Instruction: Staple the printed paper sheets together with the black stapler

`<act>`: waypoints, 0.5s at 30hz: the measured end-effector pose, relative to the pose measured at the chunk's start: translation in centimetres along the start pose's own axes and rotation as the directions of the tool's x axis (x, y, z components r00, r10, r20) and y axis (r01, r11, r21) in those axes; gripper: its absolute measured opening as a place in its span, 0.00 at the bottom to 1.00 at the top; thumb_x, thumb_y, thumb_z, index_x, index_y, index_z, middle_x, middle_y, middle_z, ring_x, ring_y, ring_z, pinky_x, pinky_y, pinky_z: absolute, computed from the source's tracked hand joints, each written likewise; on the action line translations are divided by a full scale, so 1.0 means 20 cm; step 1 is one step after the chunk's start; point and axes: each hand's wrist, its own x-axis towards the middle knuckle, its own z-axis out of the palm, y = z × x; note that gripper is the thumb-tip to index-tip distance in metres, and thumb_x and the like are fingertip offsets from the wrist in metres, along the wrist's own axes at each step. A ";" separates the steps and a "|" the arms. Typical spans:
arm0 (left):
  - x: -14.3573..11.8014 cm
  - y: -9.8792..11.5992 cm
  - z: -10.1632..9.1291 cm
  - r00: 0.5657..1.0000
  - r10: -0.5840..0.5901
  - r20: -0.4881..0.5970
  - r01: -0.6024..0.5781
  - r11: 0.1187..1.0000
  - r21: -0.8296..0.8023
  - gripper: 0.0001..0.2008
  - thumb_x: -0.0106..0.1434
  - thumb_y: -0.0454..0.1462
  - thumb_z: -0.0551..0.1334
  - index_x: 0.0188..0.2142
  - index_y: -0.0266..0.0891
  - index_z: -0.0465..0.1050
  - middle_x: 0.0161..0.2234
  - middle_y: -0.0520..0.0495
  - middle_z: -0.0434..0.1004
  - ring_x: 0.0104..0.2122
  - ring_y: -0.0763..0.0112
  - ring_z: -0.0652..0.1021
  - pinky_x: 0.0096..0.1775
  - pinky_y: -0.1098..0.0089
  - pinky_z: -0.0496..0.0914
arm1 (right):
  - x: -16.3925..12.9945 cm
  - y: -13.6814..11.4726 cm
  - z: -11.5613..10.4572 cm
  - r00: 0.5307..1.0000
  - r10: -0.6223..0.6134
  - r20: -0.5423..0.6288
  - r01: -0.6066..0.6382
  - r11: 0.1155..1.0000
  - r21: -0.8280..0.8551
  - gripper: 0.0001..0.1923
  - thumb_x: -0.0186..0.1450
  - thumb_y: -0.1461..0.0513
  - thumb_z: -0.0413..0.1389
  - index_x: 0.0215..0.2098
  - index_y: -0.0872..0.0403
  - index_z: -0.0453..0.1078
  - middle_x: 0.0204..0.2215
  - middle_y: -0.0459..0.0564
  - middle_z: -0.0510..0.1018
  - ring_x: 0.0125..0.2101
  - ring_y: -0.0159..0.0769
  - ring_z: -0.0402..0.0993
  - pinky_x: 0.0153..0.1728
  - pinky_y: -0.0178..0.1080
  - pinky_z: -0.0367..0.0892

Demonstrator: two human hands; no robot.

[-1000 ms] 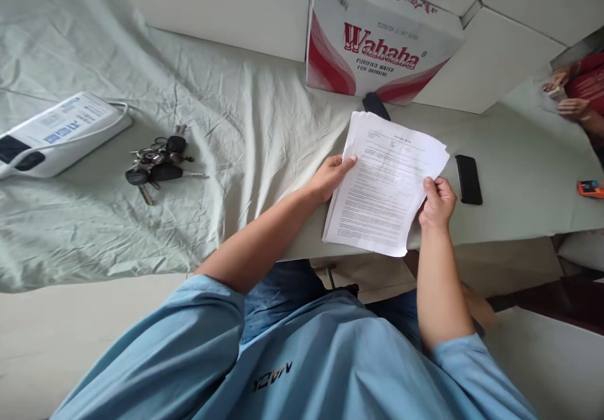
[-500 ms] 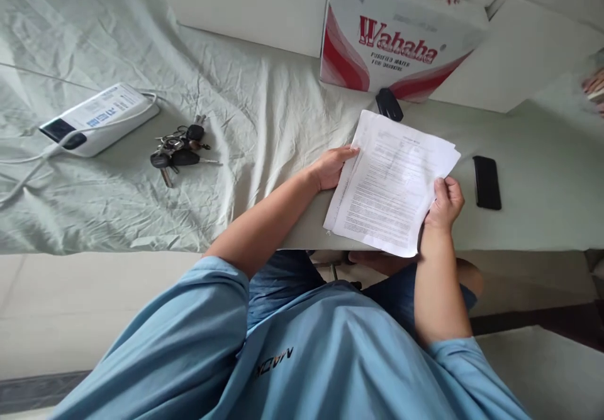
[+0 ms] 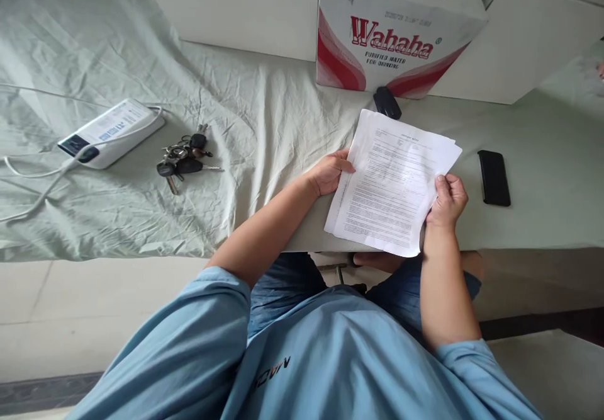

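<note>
"What's closest?"

"The wearer's blue shirt (image 3: 349, 351). Past it, printed sheets (image 3: 394, 187), held over the front edge of the cloth-covered table (image 3: 552, 199)."

"And the hands?"

"The left hand (image 3: 331, 173) is clamped on the sheets' left side, the right hand (image 3: 447, 202) pinching their right edge."

"Around them?"

"A black smartphone (image 3: 494, 178) near the right hand. Well left, a bunch of keys (image 3: 189, 165), then a white cabled device (image 3: 113, 133)."

"Farthest?"

"A small black object (image 3: 387, 102), then the Wahaha water carton (image 3: 394, 36)."

Indoor workspace, exact kind unclear — cloth-covered table (image 3: 547, 168), water carton (image 3: 396, 39), tiled floor (image 3: 99, 306).
</note>
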 end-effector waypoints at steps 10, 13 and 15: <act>0.00 -0.01 0.00 0.997 -0.017 -0.070 0.011 0.996 -0.087 0.19 0.70 0.35 0.71 0.59 0.37 0.81 0.47 0.36 0.93 0.51 0.45 0.91 0.64 0.39 0.81 | -0.01 0.01 -0.01 0.999 -0.035 0.041 0.035 0.999 -0.016 0.28 0.55 0.39 0.76 0.39 0.50 0.77 0.25 0.37 0.69 0.29 0.31 0.64 0.36 0.38 0.66; 0.01 -0.02 -0.01 0.998 -0.019 -0.064 0.012 0.995 -0.098 0.18 0.71 0.35 0.71 0.59 0.37 0.81 0.47 0.36 0.93 0.49 0.47 0.92 0.63 0.41 0.82 | 0.00 0.01 0.00 0.997 -0.070 0.014 0.070 0.997 -0.015 0.28 0.56 0.40 0.76 0.37 0.50 0.75 0.28 0.39 0.72 0.31 0.32 0.66 0.37 0.38 0.67; 0.01 -0.02 -0.02 0.997 -0.026 -0.069 0.019 0.995 -0.100 0.18 0.72 0.35 0.70 0.61 0.37 0.80 0.47 0.36 0.92 0.48 0.47 0.92 0.63 0.41 0.83 | 0.00 0.02 0.00 0.996 -0.086 -0.010 0.086 0.996 -0.016 0.27 0.56 0.41 0.76 0.36 0.49 0.74 0.30 0.41 0.74 0.33 0.33 0.69 0.39 0.39 0.69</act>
